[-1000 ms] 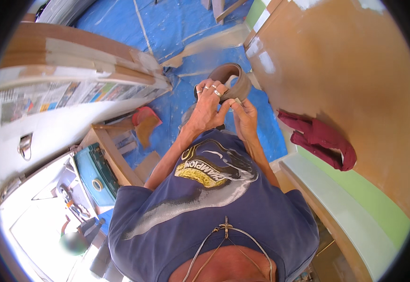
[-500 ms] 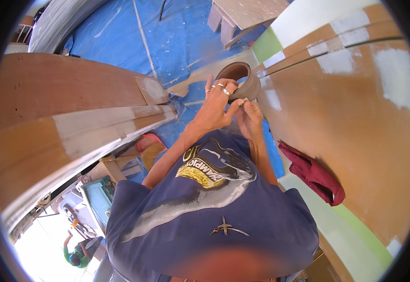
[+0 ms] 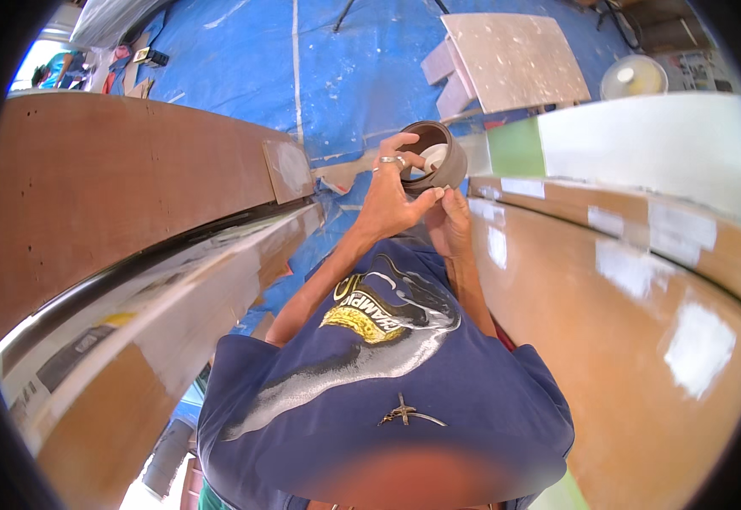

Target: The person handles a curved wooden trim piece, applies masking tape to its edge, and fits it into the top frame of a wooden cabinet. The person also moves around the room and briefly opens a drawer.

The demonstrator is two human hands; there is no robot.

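A roll of brown packing tape is held up in front of my chest, its white core facing me. My left hand, with rings on two fingers, wraps around the roll's left side, fingers over its top rim. My right hand is just below the roll, thumb and fingertips pinching at its lower edge where the tape end lies. Both forearms rise from my dark blue printed shirt.
A long brown wooden panel runs along my left, another brown panel with white patches along my right. Blue tarp covers the floor ahead, with a grey board and a pale bucket on it.
The view has tilted up and my hands have lifted the tape roll higher and toward the centre. The red cloth on the right has left the picture.
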